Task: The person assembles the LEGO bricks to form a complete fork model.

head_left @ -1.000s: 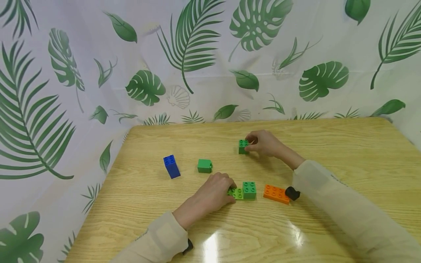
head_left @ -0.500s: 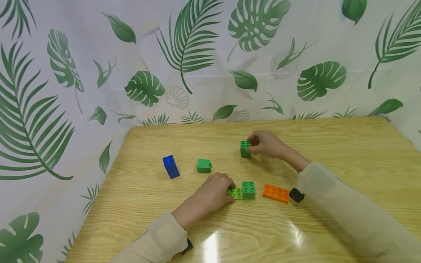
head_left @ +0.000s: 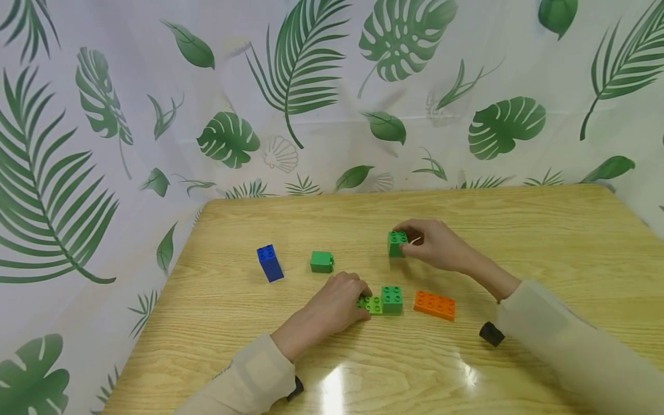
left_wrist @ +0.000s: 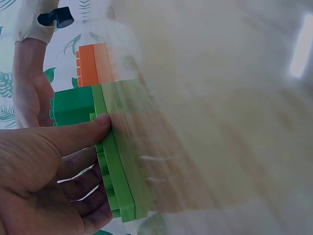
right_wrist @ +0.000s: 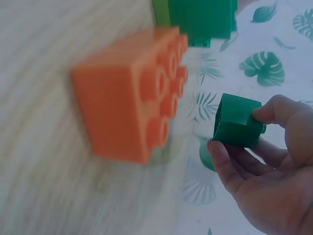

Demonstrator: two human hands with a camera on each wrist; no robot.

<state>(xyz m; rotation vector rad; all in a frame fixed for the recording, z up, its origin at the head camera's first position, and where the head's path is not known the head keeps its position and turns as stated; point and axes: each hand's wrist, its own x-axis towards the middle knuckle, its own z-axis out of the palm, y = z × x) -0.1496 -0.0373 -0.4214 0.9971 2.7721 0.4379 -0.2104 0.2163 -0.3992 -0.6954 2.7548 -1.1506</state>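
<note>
A flat light-green plate (left_wrist: 115, 171) lies on the table with a green block (head_left: 392, 300) seated on its right end. My left hand (head_left: 332, 308) grips the plate's left part between thumb and fingers, hiding that end. Farther back, my right hand (head_left: 438, 245) pinches a second green block (right_wrist: 238, 120), studs up, raised off the table. In the right wrist view its hollow underside edge shows. An orange brick (head_left: 434, 305) lies to the right of the plate, touched by neither hand.
A tall blue block (head_left: 270, 263) stands at the left of the wooden table (head_left: 249, 346). Another green block (head_left: 322, 261) lies on its side behind my left hand. A leaf-patterned cloth (head_left: 332, 86) hangs behind the table.
My right hand has come nearer and slightly to the right, carrying the green block toward the plate. My left hand has stayed on the plate.
</note>
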